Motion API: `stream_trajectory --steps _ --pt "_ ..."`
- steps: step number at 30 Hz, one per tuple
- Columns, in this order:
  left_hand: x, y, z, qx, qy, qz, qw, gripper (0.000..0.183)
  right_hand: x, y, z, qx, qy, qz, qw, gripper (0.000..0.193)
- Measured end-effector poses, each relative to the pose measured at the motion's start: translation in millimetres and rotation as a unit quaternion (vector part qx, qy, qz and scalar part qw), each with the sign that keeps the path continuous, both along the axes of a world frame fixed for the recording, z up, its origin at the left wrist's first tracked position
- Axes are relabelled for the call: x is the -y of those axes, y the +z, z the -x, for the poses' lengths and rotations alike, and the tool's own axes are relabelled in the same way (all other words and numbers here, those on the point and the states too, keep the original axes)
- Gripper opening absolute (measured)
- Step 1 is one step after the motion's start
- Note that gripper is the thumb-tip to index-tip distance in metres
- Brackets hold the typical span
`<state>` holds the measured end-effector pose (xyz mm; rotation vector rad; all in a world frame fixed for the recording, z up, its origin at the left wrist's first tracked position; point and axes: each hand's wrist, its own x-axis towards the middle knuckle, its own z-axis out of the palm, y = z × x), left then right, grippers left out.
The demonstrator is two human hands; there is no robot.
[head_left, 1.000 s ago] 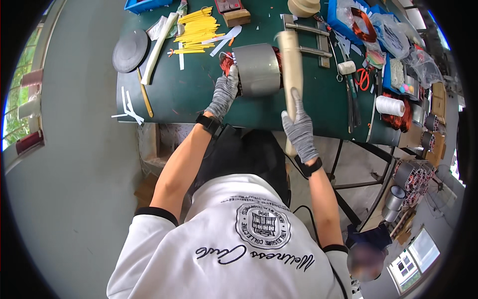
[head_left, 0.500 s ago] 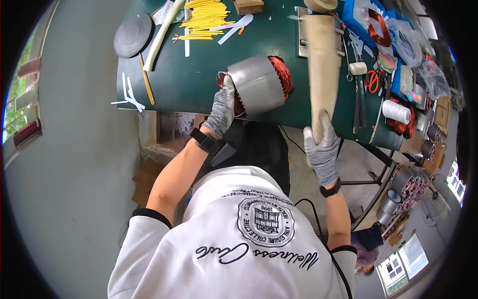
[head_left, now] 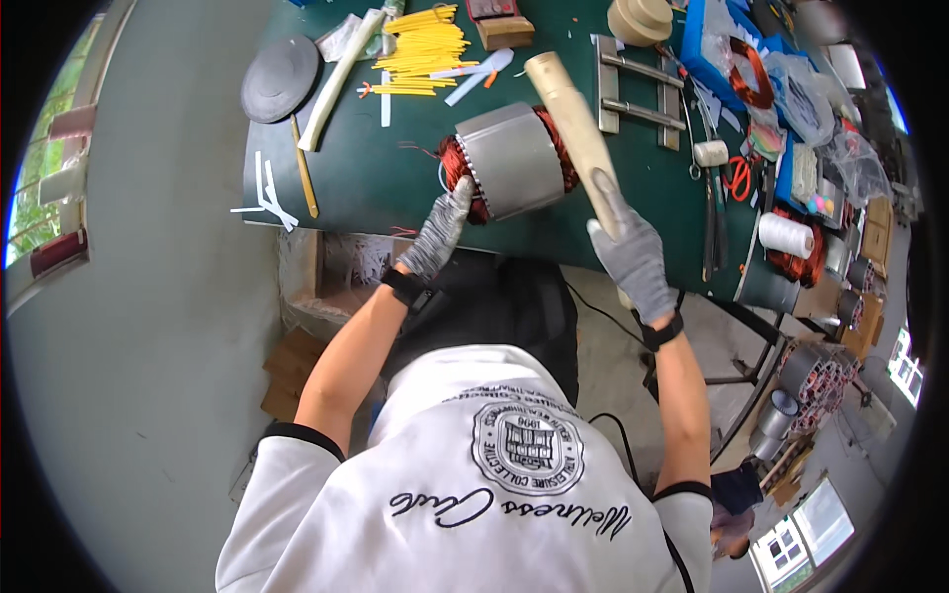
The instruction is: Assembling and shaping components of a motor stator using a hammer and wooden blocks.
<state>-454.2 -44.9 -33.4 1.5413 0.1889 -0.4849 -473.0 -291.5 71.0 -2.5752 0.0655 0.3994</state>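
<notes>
A motor stator (head_left: 512, 163) lies on its side near the front edge of the green table, a grey metal cylinder with red copper windings (head_left: 556, 148) bulging from both ends. My left hand (head_left: 440, 227), in a grey knit glove, holds its left end, fingers on the winding and rim. In my right hand (head_left: 633, 252), gloved the same way, is a pale wooden club (head_left: 573, 114), gripped by its narrow end. The club slants up and left, its upper part beside the right-hand winding. Whether it touches the winding I cannot tell.
Yellow sticks (head_left: 425, 49), a grey disc (head_left: 280, 79) and a pale bar (head_left: 341, 79) lie at the far left. A metal frame (head_left: 641, 94) stands right of the club. Beyond it are red scissors (head_left: 737, 178), white thread (head_left: 786, 235) and blue bins (head_left: 704, 44).
The club has swung left and tilted, from upright over the metal frame to beside the stator's right end. The stator has turned slightly, and my left hand remains at its left end.
</notes>
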Motion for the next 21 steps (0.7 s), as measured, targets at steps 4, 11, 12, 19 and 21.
stream_trajectory --steps 4,11,12,19,21 --pt "5 10 -6 -0.074 0.048 0.029 0.996 0.052 -5 -26 17 0.214 -0.045 -0.151 0.964 0.062" --pt "-6 11 19 -0.202 0.136 0.200 0.949 0.053 5 3 17 0.030 0.002 -0.184 0.982 0.065" --pt "-10 17 21 -0.234 0.163 0.235 0.929 0.055 -3 -4 23 0.018 0.000 -0.169 0.985 0.064" --pt "-18 29 19 -0.276 0.178 0.291 0.899 0.064 0 6 22 0.071 0.093 -0.029 0.993 0.058" --pt "-21 37 12 -0.329 0.192 0.238 0.894 0.068 -12 -7 32 0.237 0.063 -0.076 0.966 0.056"
